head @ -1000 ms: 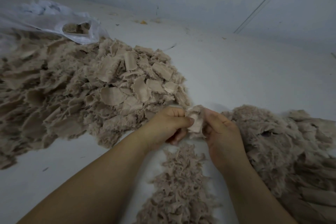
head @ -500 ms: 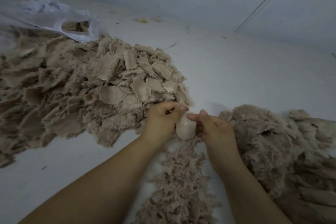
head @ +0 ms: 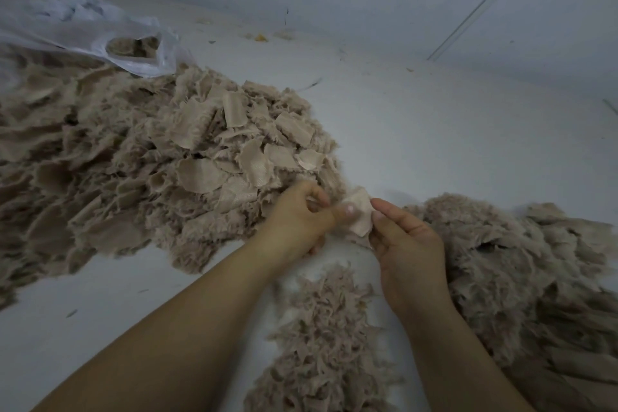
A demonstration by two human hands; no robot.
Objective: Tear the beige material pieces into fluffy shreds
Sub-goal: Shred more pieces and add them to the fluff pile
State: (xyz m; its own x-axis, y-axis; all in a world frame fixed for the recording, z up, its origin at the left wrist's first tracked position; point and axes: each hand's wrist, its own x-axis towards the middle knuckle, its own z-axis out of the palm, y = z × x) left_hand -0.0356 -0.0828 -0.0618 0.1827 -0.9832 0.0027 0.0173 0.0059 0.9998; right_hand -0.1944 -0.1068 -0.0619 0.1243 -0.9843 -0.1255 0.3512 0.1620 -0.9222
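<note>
While a small beige piece [head: 359, 216] is pinched between the left hand [head: 297, 221] and the right hand [head: 406, 246], just above the narrow heap of shreds [head: 321, 344] near the person, it looks light, limp and woven, likely to fray along its threads. A hold at opposite edges, thumbs close together, is judged best for tearing. Untorn pieces [head: 187, 157] are piled to the left, and a fluffier mound [head: 508, 264] is seen to the right.
</note>
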